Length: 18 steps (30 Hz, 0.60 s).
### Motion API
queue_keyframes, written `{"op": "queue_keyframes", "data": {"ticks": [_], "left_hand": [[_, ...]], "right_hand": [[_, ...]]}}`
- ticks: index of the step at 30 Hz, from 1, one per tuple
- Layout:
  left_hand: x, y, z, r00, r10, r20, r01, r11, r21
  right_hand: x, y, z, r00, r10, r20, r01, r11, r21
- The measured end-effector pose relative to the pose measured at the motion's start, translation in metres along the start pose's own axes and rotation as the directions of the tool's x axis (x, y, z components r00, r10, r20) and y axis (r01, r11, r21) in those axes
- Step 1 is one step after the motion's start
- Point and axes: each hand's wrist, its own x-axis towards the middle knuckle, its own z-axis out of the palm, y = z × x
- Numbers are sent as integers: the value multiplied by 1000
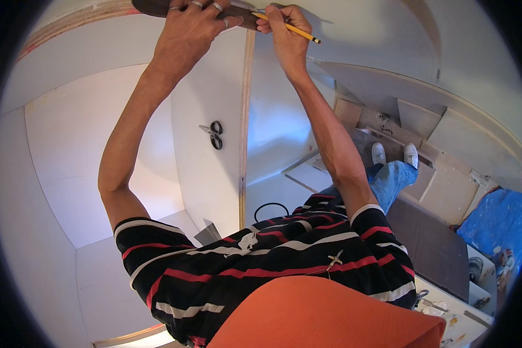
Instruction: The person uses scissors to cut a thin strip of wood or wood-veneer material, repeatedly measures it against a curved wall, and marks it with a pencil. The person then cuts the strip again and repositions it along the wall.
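My left hand point(185, 36), with rings on several fingers, is at the upper edge of the view. Its fingers press a long, dark brown flat piece point(149, 7) with a rounded left end against the pale surface. Just to the right, my right hand point(290, 40) pinches a yellow pencil point(300, 33) with a black end. The pencil's tip points left and meets the right end of the dark piece, or comes very close to it. Black-handled scissors point(216, 134) lie on a white panel between my forearms.
A raw wood edge point(246, 122) runs down the middle between white compartments. Boards point(419, 118) lean at the right near my shoes. A dark brown flat surface point(429, 243) and a blue plastic sheet point(496, 223) are at lower right. A black cable loop point(271, 204) lies near my waist.
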Motion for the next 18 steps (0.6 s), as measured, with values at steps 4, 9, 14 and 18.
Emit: {"op": "queue_keyframes", "data": {"ticks": [4,9,14,18], "left_hand": [[0,0,0,1000,3,-21,-3,1000,0],[0,0,-1,1000,10,-20,-10,1000,9],[-1,-2,0,1000,19,-24,-19,1000,-12],[-2,-2,2,1000,22,-11,-22,1000,2]], "right_hand": [[0,3,1,1000,-3,-22,4,999,43],[2,3,1,1000,-1,15,1,1000,27],[-2,-6,2,1000,24,8,-24,999,-21],[-7,-15,-21,987,-148,63,154,982,-106]]}}
